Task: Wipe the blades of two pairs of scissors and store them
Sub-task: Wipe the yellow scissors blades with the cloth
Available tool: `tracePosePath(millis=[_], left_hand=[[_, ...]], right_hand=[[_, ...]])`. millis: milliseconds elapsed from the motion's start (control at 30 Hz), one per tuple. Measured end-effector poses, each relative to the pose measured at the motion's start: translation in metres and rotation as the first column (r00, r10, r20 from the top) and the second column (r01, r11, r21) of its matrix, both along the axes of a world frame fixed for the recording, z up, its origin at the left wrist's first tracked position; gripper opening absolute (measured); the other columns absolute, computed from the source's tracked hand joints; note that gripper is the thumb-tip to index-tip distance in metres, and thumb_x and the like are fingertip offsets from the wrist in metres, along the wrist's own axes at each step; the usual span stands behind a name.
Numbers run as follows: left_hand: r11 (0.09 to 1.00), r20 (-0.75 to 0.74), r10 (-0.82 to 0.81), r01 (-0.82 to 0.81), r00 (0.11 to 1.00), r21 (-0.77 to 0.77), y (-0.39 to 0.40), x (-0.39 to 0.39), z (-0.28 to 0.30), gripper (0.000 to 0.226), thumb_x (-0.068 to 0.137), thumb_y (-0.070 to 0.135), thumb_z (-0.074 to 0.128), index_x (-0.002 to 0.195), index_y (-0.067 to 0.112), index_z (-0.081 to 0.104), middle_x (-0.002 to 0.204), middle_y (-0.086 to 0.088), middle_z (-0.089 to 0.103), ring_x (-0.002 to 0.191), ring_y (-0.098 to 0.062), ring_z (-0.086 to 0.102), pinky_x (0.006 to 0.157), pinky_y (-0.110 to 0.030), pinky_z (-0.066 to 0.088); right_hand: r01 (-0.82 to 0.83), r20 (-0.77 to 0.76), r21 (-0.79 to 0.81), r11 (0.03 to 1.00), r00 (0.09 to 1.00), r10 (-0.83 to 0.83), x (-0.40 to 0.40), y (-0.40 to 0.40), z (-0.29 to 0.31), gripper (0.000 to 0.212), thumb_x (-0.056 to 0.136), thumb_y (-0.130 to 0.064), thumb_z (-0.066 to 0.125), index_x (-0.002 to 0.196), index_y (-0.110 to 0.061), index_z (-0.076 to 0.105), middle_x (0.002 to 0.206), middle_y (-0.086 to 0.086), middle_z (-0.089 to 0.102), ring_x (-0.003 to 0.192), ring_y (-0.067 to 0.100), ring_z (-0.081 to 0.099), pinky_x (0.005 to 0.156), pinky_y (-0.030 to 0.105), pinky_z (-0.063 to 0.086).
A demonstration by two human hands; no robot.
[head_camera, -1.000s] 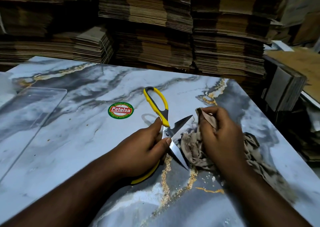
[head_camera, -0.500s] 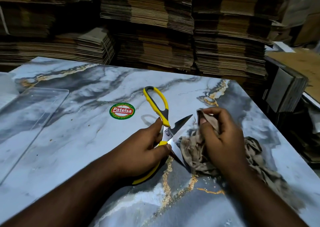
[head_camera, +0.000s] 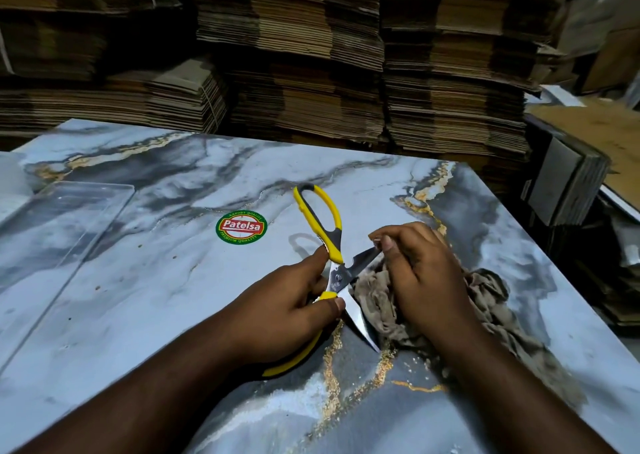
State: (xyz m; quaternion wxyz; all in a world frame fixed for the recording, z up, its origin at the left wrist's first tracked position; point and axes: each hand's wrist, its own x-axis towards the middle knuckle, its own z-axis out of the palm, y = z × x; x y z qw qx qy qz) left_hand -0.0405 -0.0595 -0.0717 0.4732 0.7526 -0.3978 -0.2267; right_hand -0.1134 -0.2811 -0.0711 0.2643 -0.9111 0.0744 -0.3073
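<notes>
One pair of scissors point(head_camera: 320, 216) with yellow and grey handles lies spread wide on the marble-patterned table point(head_camera: 145, 280). My left hand point(head_camera: 287, 306) grips the near handle beside the pivot. The near blade point(head_camera: 360, 322) points toward me and is bare. My right hand point(head_camera: 419, 277) pinches a brown-grey cloth point(head_camera: 491, 297) around the far blade, covering most of it. Only this one pair of scissors is in view.
A clear plastic tray point(head_camera: 59, 231) sits at the table's left. A round green and red sticker point(head_camera: 241, 226) is stuck to the table top. Stacks of flattened cardboard point(head_camera: 311, 72) line the far side, and more boards lean off the right edge.
My right hand with the cloth has slid left along the far blade toward the pivot, so less of that blade shows. My left hand keeps its grip on the handle.
</notes>
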Motion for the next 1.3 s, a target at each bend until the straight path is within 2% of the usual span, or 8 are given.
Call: tracePosePath(millis=[133,200,367,600,800,1033,1200,1300], left_hand=[[1.0,-0.016,0.003,-0.003,1.0,-0.018,0.002,0.001,0.0,0.05,0.098,0.05,0.057,0.144,0.036,0.046,0.111,-0.004,0.076,0.103,-0.039,0.068,0.092,-0.062,0.053],[1.0,-0.003,0.019,-0.019,1.0,-0.004,0.002,0.002,0.0,0.041,0.097,0.048,0.058,0.135,0.033,0.05,0.099,0.0,0.075,0.094,-0.033,0.069,0.087,-0.061,0.054],[0.998,-0.054,0.002,-0.005,0.999,-0.055,0.002,0.001,-0.001,0.047,0.097,0.041,0.061,0.142,0.037,0.048,0.1,-0.008,0.074,0.094,-0.04,0.068,0.089,-0.063,0.054],[0.99,-0.19,0.001,-0.028,0.982,-0.138,0.001,0.001,-0.003,0.053,0.097,0.035,0.063,0.148,0.035,0.045,0.104,-0.008,0.075,0.086,-0.026,0.068,0.093,-0.065,0.054],[0.983,-0.246,-0.022,-0.024,0.969,-0.18,0.002,0.0,-0.003,0.05,0.096,0.028,0.066,0.143,0.035,0.052,0.105,-0.027,0.07,0.087,-0.04,0.068,0.091,-0.067,0.054],[0.982,-0.303,-0.017,-0.041,0.953,-0.183,0.001,0.001,-0.001,0.046,0.096,0.021,0.065,0.141,0.025,0.053,0.1,-0.029,0.07,0.081,-0.03,0.066,0.088,-0.06,0.055],[0.98,-0.333,-0.015,-0.051,0.943,-0.191,0.001,0.002,0.004,0.031,0.094,0.014,0.064,0.124,0.021,0.061,0.078,-0.02,0.07,0.073,-0.032,0.066,0.079,-0.046,0.054],[0.989,-0.277,-0.013,-0.029,0.961,-0.146,0.0,0.002,0.006,0.028,0.095,0.017,0.064,0.122,0.023,0.061,0.076,-0.02,0.072,0.072,-0.032,0.069,0.081,-0.052,0.057]], right_hand=[[0.101,0.076,0.134,0.986,0.991,-0.112,-0.005,-0.005,0.006,0.027,0.105,-0.033,0.046,0.112,-0.031,0.072,0.108,-0.014,0.065,0.111,0.015,0.063,0.096,0.041,0.052],[0.067,0.142,0.197,0.978,0.985,-0.096,-0.009,0.002,0.012,0.03,0.104,-0.028,0.046,0.119,-0.027,0.073,0.114,-0.014,0.063,0.115,0.01,0.062,0.101,0.039,0.051],[-0.085,0.179,-0.173,0.981,0.977,0.116,-0.015,0.021,0.008,0.036,0.096,-0.008,0.065,0.129,-0.021,0.076,0.124,-0.015,0.074,0.107,0.015,0.06,0.096,0.023,0.046],[0.105,0.244,0.113,0.988,0.961,-0.13,-0.017,-0.005,0.014,0.027,0.094,0.002,0.07,0.107,-0.021,0.077,0.105,-0.01,0.072,0.106,-0.008,0.064,0.094,0.012,0.047],[-0.262,0.156,-0.119,0.958,0.948,0.278,-0.023,0.026,0.013,0.017,0.096,-0.011,0.073,0.111,-0.013,0.08,0.107,-0.003,0.068,0.104,0.005,0.066,0.09,0.019,0.049],[0.113,0.177,0.023,0.993,0.977,-0.115,-0.022,-0.015,0.009,0.021,0.096,-0.003,0.073,0.102,-0.022,0.075,0.101,-0.006,0.067,0.097,0.005,0.065,0.088,0.008,0.042],[-0.134,0.197,-0.042,0.99,0.97,0.14,-0.026,0.018,0.01,0.021,0.095,-0.011,0.072,0.116,-0.013,0.078,0.109,-0.001,0.068,0.107,0.004,0.066,0.093,0.017,0.047],[-0.198,0.148,-0.074,0.977,0.967,0.207,-0.017,0.019,0.004,0.019,0.096,-0.009,0.074,0.112,-0.015,0.081,0.104,-0.002,0.066,0.098,0.01,0.069,0.085,0.024,0.052]])
